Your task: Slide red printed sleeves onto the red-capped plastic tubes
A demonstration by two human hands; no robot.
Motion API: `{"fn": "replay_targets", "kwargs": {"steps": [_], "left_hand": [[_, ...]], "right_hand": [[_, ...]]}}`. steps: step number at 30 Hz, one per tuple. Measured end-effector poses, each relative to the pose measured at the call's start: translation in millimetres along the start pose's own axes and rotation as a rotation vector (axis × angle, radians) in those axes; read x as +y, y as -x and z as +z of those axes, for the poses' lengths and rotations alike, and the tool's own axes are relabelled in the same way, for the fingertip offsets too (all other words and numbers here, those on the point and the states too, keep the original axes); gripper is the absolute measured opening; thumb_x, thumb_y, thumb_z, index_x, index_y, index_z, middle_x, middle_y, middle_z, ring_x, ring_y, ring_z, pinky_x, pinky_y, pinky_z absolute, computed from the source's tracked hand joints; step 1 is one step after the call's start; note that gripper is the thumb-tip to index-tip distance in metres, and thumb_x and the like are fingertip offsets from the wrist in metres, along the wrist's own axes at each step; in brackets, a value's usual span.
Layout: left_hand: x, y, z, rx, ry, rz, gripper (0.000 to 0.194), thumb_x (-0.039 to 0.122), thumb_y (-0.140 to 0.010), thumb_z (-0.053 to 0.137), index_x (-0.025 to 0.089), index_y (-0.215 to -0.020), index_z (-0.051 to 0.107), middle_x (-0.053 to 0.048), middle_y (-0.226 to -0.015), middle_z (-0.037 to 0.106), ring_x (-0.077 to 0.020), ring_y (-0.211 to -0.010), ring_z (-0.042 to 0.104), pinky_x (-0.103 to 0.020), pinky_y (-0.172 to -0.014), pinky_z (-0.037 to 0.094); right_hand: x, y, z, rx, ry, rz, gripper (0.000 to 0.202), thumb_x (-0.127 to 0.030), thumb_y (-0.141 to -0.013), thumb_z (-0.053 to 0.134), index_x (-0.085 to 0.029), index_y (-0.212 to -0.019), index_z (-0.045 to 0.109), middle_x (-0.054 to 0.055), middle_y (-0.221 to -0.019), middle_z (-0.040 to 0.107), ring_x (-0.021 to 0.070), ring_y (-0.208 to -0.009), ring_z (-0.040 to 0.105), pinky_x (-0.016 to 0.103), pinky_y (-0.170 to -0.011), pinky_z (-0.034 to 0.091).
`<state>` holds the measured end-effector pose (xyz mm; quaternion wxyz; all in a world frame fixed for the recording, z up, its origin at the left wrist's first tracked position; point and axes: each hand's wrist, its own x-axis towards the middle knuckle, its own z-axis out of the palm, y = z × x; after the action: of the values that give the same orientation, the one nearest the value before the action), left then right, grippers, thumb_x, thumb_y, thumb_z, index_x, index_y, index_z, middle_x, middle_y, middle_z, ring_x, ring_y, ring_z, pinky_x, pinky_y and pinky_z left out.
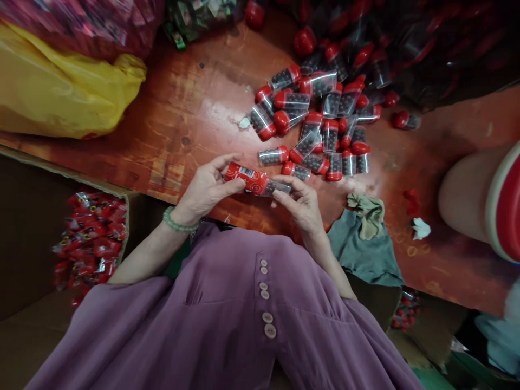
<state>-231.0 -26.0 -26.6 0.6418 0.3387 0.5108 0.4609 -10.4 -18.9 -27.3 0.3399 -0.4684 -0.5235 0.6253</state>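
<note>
While red-capped containers (292,100) lie scattered beyond your hands and a gray-green cloth (365,244) sits beside your right forearm, your left hand (205,189) and right hand (303,203), angled inward, pinch opposite ends of the red-wrapped container (254,180).

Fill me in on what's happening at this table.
Someone's left hand grips a red printed wrapper, while the right hand holds the clear tube that sticks out of it. Red-capped tubes lie piled on the table beyond.
</note>
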Motion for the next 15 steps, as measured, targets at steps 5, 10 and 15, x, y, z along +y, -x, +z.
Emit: {"fn": "replay_targets", "kwargs": {"steps": [5, 10, 15], "left_hand": [[-8, 9, 19.2, -0.033, 0.347, -0.076, 0.042, 0.045, -0.062, 0.09, 0.014, -0.086, 0.074, -0.007, -0.084, 0.076, -0.0207, -0.082, 0.072, -0.036, -0.082, 0.059], [-17, 5, 38.1, 0.153, 0.41, -0.081, 0.033, 0.042, -0.061, 0.09, 0.014, -0.073, 0.075, -0.005, -0.074, 0.075, -0.0157, -0.067, 0.068, -0.031, -0.075, 0.056], [-24, -6, 37.4, 0.232, 0.353, -0.003, 0.029, 0.037, -0.061, 0.091, 0.016, -0.074, 0.077, -0.001, -0.073, 0.074, -0.0106, -0.064, 0.064, -0.024, -0.07, 0.053]], "right_hand": [[3, -7, 10, 0.008, -0.121, 0.003, 0.028, -0.038, -0.083, 0.075, -0.027, -0.107, 0.068, -0.003, -0.089, 0.073, 0.008, -0.057, 0.063, 0.027, -0.063, 0.058], [3, -8, 21, 0.004, -0.025, -0.003, 0.03, -0.041, -0.087, 0.07, -0.023, -0.109, 0.062, -0.002, -0.089, 0.072, 0.009, -0.06, 0.065, 0.027, -0.064, 0.056], [2, -9, 20, -0.015, 0.302, -0.129, 0.02, -0.039, -0.094, 0.059, -0.022, -0.105, 0.058, -0.004, -0.071, 0.063, 0.0108, -0.059, 0.059, 0.027, -0.061, 0.049]]}}
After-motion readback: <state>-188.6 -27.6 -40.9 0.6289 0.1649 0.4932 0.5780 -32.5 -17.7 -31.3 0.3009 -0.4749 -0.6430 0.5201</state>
